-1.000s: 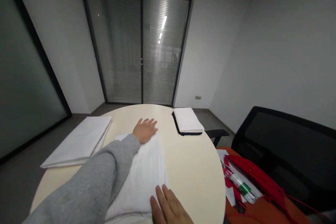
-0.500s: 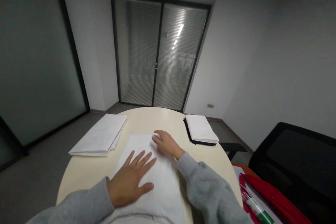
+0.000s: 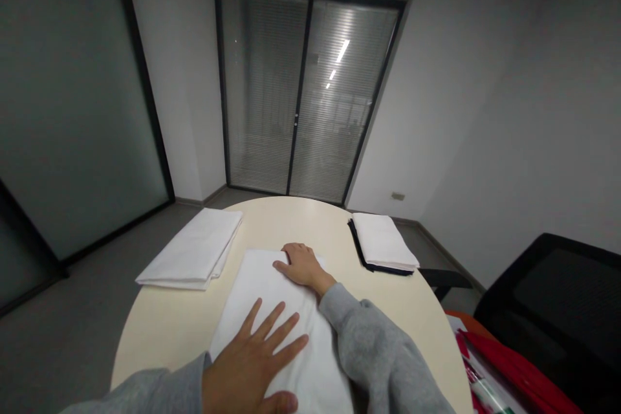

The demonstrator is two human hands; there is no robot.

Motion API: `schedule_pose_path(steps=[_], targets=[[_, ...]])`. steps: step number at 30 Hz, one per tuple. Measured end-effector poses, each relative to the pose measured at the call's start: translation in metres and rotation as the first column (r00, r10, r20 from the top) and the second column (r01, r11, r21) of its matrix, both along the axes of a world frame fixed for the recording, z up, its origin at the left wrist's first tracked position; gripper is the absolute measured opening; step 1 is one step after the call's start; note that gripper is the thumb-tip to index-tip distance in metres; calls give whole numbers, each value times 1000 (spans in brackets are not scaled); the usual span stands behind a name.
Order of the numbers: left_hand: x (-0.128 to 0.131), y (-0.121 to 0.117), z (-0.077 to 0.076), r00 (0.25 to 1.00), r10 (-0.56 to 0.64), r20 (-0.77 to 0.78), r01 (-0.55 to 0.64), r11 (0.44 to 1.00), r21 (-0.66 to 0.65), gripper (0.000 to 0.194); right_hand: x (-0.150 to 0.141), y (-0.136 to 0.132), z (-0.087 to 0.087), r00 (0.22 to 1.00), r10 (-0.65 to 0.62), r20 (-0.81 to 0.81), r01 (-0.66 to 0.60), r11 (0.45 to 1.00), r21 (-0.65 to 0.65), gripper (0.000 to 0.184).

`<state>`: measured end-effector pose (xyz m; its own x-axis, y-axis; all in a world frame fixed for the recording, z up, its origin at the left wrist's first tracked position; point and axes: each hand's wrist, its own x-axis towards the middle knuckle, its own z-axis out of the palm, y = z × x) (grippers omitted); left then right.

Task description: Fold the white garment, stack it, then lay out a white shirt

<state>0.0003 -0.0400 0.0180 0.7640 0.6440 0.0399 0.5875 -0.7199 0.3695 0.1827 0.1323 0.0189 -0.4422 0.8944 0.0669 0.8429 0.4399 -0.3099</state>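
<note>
A folded white cloth [image 3: 252,278] lies lengthwise in front of me on the round cream table [image 3: 160,330]. Over its near part my left hand [image 3: 257,362] is spread palm down, fingers and thumb wide apart. My right hand [image 3: 301,265] rests at the cloth's far right corner, thumb apart and fingers close together, bent a little over the far edge. Its palm side is hidden, and I see no clear pinch on the fabric. The cloth's near end runs out of view at the bottom.
Another folded white cloth [image 3: 194,249] lies at the table's left edge. At the right edge, folded white fabric [image 3: 383,239] sits on a dark piece [image 3: 359,246]. A black mesh chair [image 3: 553,310] and a red item [image 3: 524,369] are at lower right.
My left hand has come nearer to me along the cloth, still spread. My right hand has settled onto the far corner, its fingers now bent over the edge. The view shifted slightly.
</note>
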Motion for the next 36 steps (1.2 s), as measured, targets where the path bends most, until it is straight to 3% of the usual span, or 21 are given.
schedule_pose_path(steps=[3, 7, 13, 19, 21, 23, 25, 28, 30, 33, 36], targets=[[-1, 3, 4, 998, -57, -18, 56, 997, -57, 80, -3, 15, 10, 998, 16, 55, -11, 997, -82, 62], [0, 4, 9, 999, -37, -11, 37, 998, -52, 79, -2, 40, 27, 991, 66, 119, -36, 970, -239, 64], [0, 3, 9, 996, -80, 31, 81, 995, -63, 79, 11, 66, 44, 970, 144, 197, -20, 853, -522, 58], [1, 0, 14, 996, -79, 42, 82, 994, -67, 77, 20, 62, 51, 965, 192, 177, -11, 708, -706, 53], [1, 1, 12, 996, -76, 56, 78, 996, -44, 77, 19, 58, 55, 962, 188, 197, 10, 701, -713, 53], [1, 1, 10, 996, -73, 60, 75, 997, -35, 78, 17, 51, 60, 955, 180, 235, 26, 738, -674, 52], [1, 4, 8, 995, -80, 53, 82, 996, -34, 79, 13, 43, 69, 944, 171, 281, 26, 813, -582, 47], [3, 12, 4, 995, -96, 33, 97, 995, -29, 81, 8, 25, 87, 930, 134, 343, -3, 934, -357, 49], [5, 20, 1, 996, -85, 24, 85, 996, -15, 80, 7, 8, 101, 926, 93, 365, -22, 981, -194, 57], [9, 35, -3, 999, -53, 5, 53, 998, 18, 75, 10, -26, 116, 927, 38, 374, -40, 999, -3, 50], [15, 45, -6, 1000, -12, 22, 11, 997, 76, 71, 12, -71, 112, 912, 58, 406, -150, 968, 200, 24]])
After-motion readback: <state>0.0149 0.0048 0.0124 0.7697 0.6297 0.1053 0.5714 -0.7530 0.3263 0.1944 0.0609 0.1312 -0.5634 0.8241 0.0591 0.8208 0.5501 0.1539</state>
